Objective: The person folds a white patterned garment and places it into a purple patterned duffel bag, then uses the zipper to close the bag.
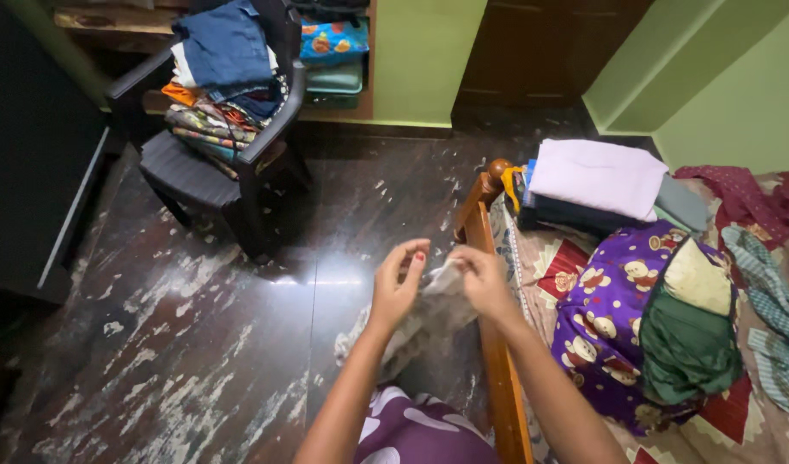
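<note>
Nearest is the purple patterned skirt (pixel 416 430); above it the left hand (pixel 397 288) and right hand (pixel 483 279) each pinch the top edge of a pale cloth (pixel 429 314), hanging just left of the wooden bed frame (pixel 484 258). Even corners and taut edges would fold it neatly. Folded clothes (pixel 596 185) lie on the bed's far end.

One head-worn camera is looking steeply down from standing height, close over the person's forearms. It is facing across the dark floor (pixel 197 344) toward the far green wall (pixel 429 51), taking in the bed's (pixel 566 258) wooden edge at right.
</note>
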